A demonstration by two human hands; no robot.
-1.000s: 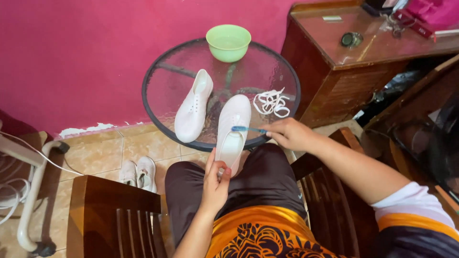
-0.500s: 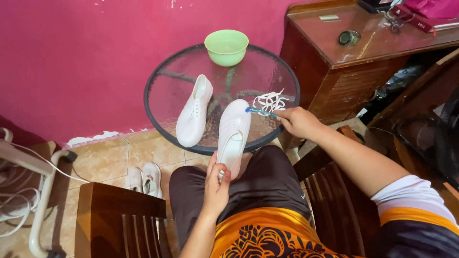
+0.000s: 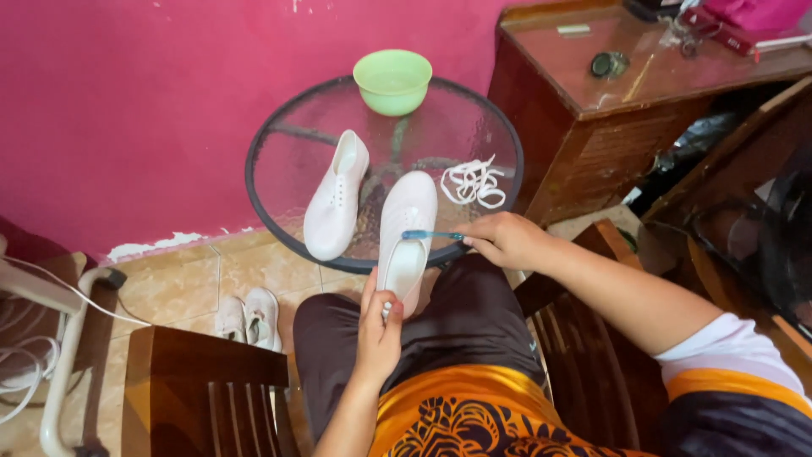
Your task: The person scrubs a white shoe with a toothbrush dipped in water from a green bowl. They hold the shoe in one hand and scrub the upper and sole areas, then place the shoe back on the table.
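Shoe: white shoe [image 3: 406, 237], judged light and bendy, heel pinched by left hand [image 3: 379, 326].
Brush: blue toothbrush [image 3: 431, 236] gripped in right hand [image 3: 506, 239], fingers curled together.

A white laceless shoe [image 3: 406, 241] is held upright by its heel over the lap, sole turned away, toe resting at the glass table's near edge; a blue toothbrush [image 3: 431, 236] lies crosswise against its upper, bristle end touching the shoe.
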